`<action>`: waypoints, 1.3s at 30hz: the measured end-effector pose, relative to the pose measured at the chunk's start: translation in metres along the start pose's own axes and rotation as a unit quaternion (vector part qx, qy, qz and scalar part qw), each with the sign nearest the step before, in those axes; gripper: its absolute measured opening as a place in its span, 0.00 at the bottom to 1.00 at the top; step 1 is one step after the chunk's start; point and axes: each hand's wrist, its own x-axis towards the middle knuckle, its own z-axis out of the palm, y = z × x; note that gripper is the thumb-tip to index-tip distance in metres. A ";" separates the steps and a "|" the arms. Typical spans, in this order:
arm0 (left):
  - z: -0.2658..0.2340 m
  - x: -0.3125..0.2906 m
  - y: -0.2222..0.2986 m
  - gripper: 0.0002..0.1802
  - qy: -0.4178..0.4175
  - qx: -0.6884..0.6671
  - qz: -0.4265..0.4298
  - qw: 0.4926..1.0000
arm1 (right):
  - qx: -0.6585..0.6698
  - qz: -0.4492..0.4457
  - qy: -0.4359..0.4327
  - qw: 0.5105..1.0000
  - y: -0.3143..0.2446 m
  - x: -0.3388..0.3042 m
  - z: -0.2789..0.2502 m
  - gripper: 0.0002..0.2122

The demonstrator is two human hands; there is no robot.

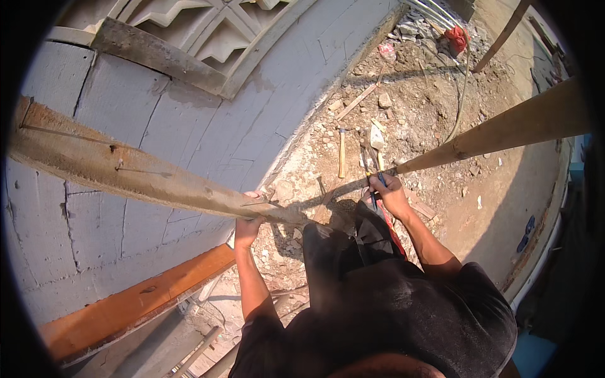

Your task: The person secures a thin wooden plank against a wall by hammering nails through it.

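Note:
My left hand [247, 230] is wrapped round a weathered wooden pole [157, 179], its fingertips showing on the far side. The pole slants from the upper left down to my body, and nails stick out of it, one [255, 203] close to my fingers. In my right hand [389, 195] is a pair of pliers [372, 171] with dark handles, held in front of my right thigh. How far the jaws are apart I cannot make out. On the dirt beyond lie a hammer [342, 154] with a wooden handle and a trowel [377, 138].
A grey block wall [208, 132] with a patterned vent panel [208, 25] rises on the left. Another wooden pole [491, 134] crosses on the right. Rubble [416, 88] and wood scraps [357, 103] cover the ground. An orange board [138, 302] runs along the wall's foot.

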 end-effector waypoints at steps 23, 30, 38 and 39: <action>-0.026 -0.172 0.275 0.68 0.384 -0.195 0.335 0.838 | -0.441 -0.005 -0.319 0.839 -0.205 -0.130 0.191 0.13; -0.042 -0.148 0.271 0.26 0.346 -0.261 0.374 0.820 | -0.446 0.056 -0.401 0.798 -0.277 -0.143 0.240 0.12; -0.048 -0.157 0.267 0.25 0.260 -0.292 0.419 0.819 | -0.458 0.116 -0.431 0.769 -0.302 -0.135 0.261 0.12; -0.048 -0.158 0.266 0.25 0.259 -0.290 0.419 0.820 | -0.459 0.135 -0.434 0.764 -0.305 -0.136 0.266 0.12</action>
